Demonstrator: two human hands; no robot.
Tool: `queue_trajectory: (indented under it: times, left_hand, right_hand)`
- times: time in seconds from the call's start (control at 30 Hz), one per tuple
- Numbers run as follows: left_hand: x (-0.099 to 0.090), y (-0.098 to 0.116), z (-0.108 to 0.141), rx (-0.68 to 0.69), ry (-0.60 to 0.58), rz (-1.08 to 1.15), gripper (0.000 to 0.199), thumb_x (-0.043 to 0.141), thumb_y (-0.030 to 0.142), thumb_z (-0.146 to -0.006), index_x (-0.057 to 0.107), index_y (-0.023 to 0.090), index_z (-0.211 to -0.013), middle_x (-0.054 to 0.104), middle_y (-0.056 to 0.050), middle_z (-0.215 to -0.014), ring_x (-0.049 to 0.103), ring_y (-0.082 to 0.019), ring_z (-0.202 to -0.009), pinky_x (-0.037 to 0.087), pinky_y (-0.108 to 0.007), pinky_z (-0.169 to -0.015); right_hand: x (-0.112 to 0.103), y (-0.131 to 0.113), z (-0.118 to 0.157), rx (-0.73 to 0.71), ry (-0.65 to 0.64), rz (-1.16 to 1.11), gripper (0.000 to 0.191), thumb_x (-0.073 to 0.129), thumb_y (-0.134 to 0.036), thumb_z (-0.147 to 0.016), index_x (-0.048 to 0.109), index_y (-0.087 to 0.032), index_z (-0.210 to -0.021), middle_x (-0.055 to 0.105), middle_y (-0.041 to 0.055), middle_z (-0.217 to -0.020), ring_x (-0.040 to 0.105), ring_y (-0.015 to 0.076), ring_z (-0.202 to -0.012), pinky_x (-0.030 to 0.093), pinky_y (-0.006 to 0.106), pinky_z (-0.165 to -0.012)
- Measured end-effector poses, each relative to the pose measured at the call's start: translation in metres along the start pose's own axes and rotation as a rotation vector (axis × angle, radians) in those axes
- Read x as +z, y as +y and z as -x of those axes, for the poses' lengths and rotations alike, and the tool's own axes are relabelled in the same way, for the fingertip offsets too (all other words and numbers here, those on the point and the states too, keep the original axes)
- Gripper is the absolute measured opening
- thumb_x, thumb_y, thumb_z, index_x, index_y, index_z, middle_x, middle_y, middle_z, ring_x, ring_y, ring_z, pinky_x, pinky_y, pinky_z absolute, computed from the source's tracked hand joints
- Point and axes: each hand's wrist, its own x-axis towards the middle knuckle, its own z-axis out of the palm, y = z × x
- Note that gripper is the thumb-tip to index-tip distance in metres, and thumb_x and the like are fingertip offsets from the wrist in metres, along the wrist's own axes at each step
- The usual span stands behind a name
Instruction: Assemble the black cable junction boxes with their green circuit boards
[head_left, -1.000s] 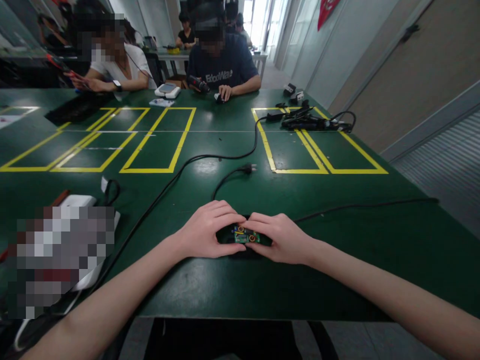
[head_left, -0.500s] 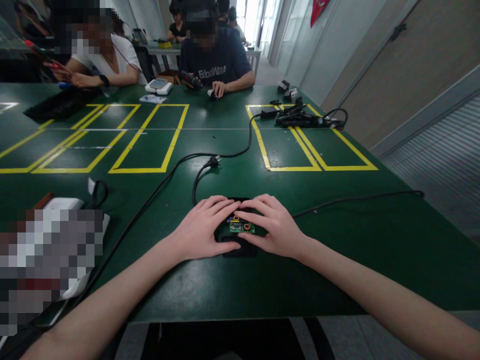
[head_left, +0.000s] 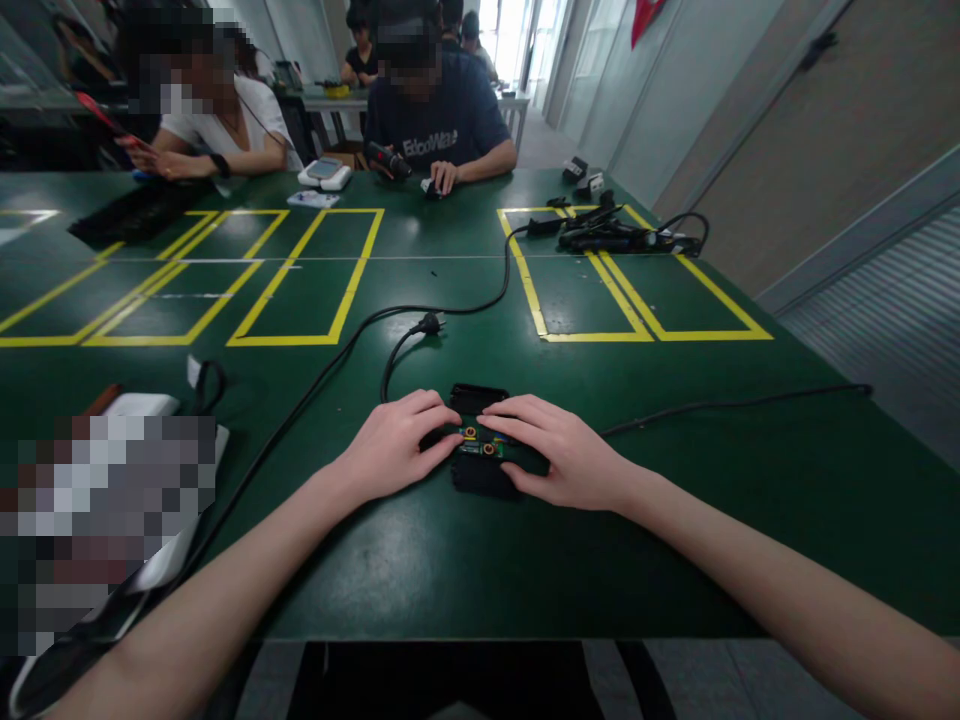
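A small green circuit board (head_left: 489, 450) with copper-wound coils lies between two black plastic case halves. One case half (head_left: 478, 395) is on its far side, the other case half (head_left: 484, 478) on its near side. My left hand (head_left: 397, 445) has its thumb and fingertips closed at the board's left end. Across the right part curls my right hand (head_left: 559, 450), fingers on the far side and thumb by the near case half. The right hand hides the board's right end and part of both halves.
A black cable with a plug (head_left: 429, 324) lies beyond my hands, and another black cable (head_left: 735, 402) runs right. Bundled cables (head_left: 615, 235) lie inside yellow tape outlines. A blurred-out object (head_left: 112, 520) is at left. Two people sit across the green table (head_left: 420, 590).
My left hand has drawn its fingers in to the board's left end. My right hand has shifted slightly right. Both case halves now show more.
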Motion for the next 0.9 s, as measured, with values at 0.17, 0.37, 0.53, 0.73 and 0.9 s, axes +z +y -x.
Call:
queue_trajectory:
  times: [0.17,0.37,0.53,0.73,0.9]
  left_hand:
    - [0.003,-0.003,-0.001,-0.005,-0.003,-0.027,0.017,0.056,0.028,-0.105,0.070,0.019,-0.102,0.071,-0.003,-0.092,0.067,-0.017,-0.081,0.053,-0.027,-0.071]
    - [0.006,-0.007,-0.003,-0.024,0.022,-0.069,0.021,0.052,0.031,-0.107,0.070,0.019,-0.104,0.071,-0.004,-0.093,0.066,-0.018,-0.085,0.053,-0.028,-0.074]
    - [0.007,-0.010,-0.005,-0.014,0.023,-0.064,0.025,0.049,0.031,-0.108,0.068,0.018,-0.098,0.070,-0.004,-0.091,0.064,-0.019,-0.085,0.053,-0.030,-0.076]
    - [0.007,-0.010,-0.006,-0.017,0.051,-0.034,0.024,0.046,0.029,-0.109,0.065,0.018,-0.100,0.067,-0.004,-0.090,0.064,-0.018,-0.080,0.051,-0.029,-0.073]
    - [0.005,-0.004,-0.004,-0.065,0.076,0.048,0.022,0.043,0.029,-0.109,0.062,0.019,-0.104,0.065,-0.003,-0.094,0.063,-0.015,-0.074,0.049,-0.027,-0.067]
  right_hand:
    - [-0.002,0.005,-0.003,-0.020,0.024,-0.057,0.041,0.057,-0.022,-0.101,0.059,-0.025,-0.142,0.072,0.0111,-0.128,0.069,0.0252,-0.117,0.061,0.046,-0.099]
    - [0.002,0.012,-0.005,-0.018,0.105,0.044,0.034,0.060,-0.029,-0.102,0.063,-0.023,-0.136,0.072,0.0120,-0.129,0.067,0.0275,-0.121,0.059,0.048,-0.102]
    - [-0.008,0.012,-0.003,-0.031,0.119,0.105,0.025,0.064,-0.033,-0.096,0.065,-0.018,-0.116,0.069,0.0160,-0.120,0.067,0.0281,-0.107,0.058,0.045,-0.089]
    - [-0.018,0.016,0.000,-0.001,0.000,0.102,0.018,0.065,-0.031,-0.093,0.059,-0.019,-0.106,0.069,0.0124,-0.106,0.065,0.0258,-0.094,0.051,0.038,-0.079]
    - [-0.015,0.016,0.001,0.075,-0.036,0.022,0.032,0.069,-0.035,-0.090,0.058,-0.019,-0.116,0.070,0.0120,-0.106,0.066,0.0262,-0.093,0.052,0.039,-0.082]
